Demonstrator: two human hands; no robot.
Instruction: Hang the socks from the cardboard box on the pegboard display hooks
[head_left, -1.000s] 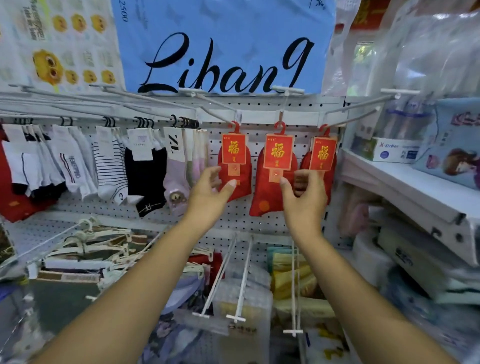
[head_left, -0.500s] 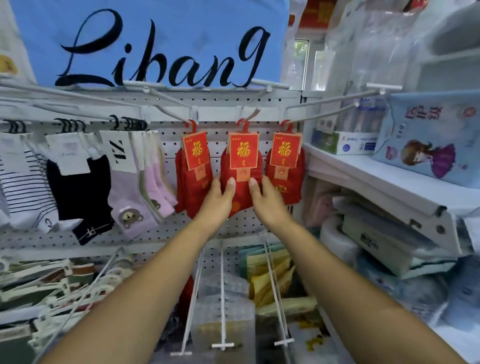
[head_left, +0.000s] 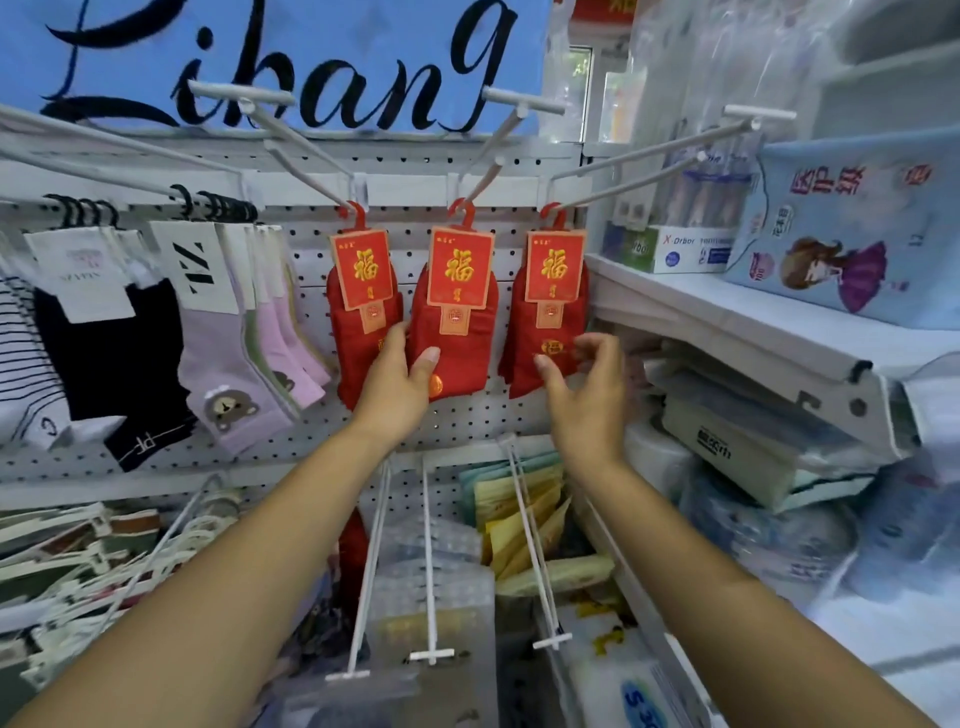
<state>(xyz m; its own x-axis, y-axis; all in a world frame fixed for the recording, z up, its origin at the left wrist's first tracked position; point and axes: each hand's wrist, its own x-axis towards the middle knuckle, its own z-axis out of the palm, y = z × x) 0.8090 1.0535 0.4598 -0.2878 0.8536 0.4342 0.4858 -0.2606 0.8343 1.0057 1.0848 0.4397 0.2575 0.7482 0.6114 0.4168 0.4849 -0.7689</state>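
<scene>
Red socks in three carded pairs hang side by side on white wire hooks (head_left: 483, 181) of the white perforated pegboard (head_left: 467, 415). The left hand (head_left: 400, 389) has its grip pinching the middle red pair (head_left: 467, 358) at the lower left edge, thumb in front. Right of that pair, the right hand (head_left: 587, 389) has its grip spread and loose before the right red pair (head_left: 519, 353).

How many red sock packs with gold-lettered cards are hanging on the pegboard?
3, side by side in one row: left pack, middle pack, right pack. More may hang hidden behind each.
</scene>
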